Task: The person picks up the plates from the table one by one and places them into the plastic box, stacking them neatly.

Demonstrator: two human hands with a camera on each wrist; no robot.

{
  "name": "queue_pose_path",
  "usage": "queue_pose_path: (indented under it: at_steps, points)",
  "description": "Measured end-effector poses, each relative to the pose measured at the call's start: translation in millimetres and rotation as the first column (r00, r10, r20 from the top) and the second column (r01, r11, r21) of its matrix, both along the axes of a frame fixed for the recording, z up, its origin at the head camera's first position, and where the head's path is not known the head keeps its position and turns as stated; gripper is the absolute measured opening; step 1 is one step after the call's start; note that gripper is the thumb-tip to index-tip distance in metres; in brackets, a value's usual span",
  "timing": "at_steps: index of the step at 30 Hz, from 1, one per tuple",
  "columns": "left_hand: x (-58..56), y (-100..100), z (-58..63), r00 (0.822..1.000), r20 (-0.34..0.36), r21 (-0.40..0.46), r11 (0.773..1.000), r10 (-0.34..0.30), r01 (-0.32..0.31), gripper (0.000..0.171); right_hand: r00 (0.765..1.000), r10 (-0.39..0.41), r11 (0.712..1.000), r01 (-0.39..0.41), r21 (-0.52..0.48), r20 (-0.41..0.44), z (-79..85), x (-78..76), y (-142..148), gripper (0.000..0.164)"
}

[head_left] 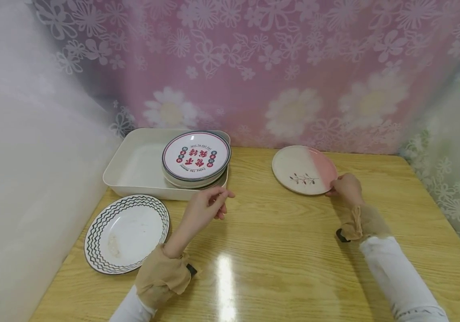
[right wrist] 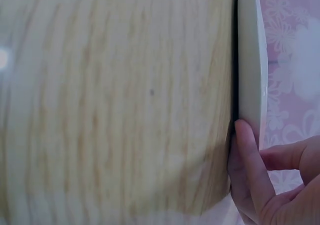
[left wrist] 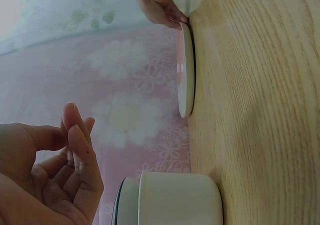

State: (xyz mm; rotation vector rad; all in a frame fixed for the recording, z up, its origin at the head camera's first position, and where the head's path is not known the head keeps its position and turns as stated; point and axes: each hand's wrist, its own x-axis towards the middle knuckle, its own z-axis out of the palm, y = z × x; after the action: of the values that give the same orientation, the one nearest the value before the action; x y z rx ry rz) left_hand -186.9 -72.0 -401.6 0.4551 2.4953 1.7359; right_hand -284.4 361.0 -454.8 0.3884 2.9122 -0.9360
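Note:
A round plate (head_left: 300,172), cream with a pink side and a dark leafy sprig, lies at the back right of the table. My right hand (head_left: 347,188) pinches its pink edge; in the right wrist view the fingers (right wrist: 247,145) are under the rim and the thumb is over it. My left hand (head_left: 205,208) hovers in front of the cream bin (head_left: 133,167), fingers loosely bent and holding nothing. Inside the bin's right part sits a stack of plates, topped by a white plate (head_left: 196,156) with red lettering and a dark blue rim.
A white plate (head_left: 137,232) with a black zigzag border lies at the left, in front of the bin and beside my left forearm. The wooden table (head_left: 278,259) runs back to a pink flowered curtain (head_left: 250,89). A white wall (head_left: 20,156) borders the left side.

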Motion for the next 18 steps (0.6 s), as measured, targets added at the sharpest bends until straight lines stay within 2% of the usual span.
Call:
queue_pose_path:
  at_steps: [3, 5, 7, 8, 9, 10, 13, 14, 15, 18]
  points:
    - [-1.0, 0, -0.5, 1.0, -0.004, -0.008, 1.0, 0.001, -0.001, 0.023, 0.999, 0.013, 1.0, -0.013, 0.004, -0.035, 1.8, 1.5, 0, 0.022]
    - [-1.2, -1, -0.7, 1.0, -0.008, -0.019, 1.0, 0.003, -0.003, 0.024, 0.999, 0.024, 0.997, -0.026, -0.079, -0.029, 3.1, 3.9, 1, 0.022]
    - [-1.3, -1, -0.7, 1.0, -0.005, -0.025, 1.0, 0.002, -0.002, 0.024, 0.999, 0.032, 0.979, -0.031, -0.202, 0.001, 5.0, 6.8, 1, 0.026]
    - [-1.5, -1, -0.7, 1.0, -0.004, -0.029, 1.0, 0.002, -0.002, 0.024, 0.999, 0.037, 0.958, -0.029, -0.287, 0.023, 6.1, 8.4, 1, 0.031]
    - [-1.6, -1, -0.7, 1.0, -0.001, -0.029, 1.0, 0.0, 0.0, 0.024, 0.998, 0.043, 0.923, -0.021, -0.384, 0.051, 7.3, 10.2, 0, 0.035]
    - [-1.8, -1, -0.8, 1.0, -0.001, -0.033, 0.999, 0.0, 0.0, 0.024, 0.995, 0.045, 0.877, 0.001, -0.481, 0.084, 8.6, 11.8, 0, 0.041]
    - [-2.6, -1, -1.4, 1.0, 0.003, -0.029, 1.0, -0.004, 0.004, 0.024, 0.989, 0.06, 0.758, 0.045, -0.651, 0.139, 12.9, 15.9, -3, 0.051]
    - [-3.0, -1, -1.8, 1.0, -0.001, -0.029, 1.0, -0.005, 0.005, 0.023, 0.987, 0.067, 0.726, 0.054, -0.685, 0.148, 14.2, 17.2, -3, 0.052]
    - [-3.4, -1, -2.2, 1.0, -0.006, -0.03, 1.0, -0.006, 0.006, 0.023, 0.986, 0.076, 0.701, 0.053, -0.711, 0.148, 15.3, 18.4, -4, 0.053]
    - [-4.6, -2, -4.1, 1.0, -0.019, -0.037, 0.999, -0.007, 0.006, 0.022, 0.989, 0.078, 0.673, 0.04, -0.739, 0.125, 17.4, 22.4, -6, 0.052]
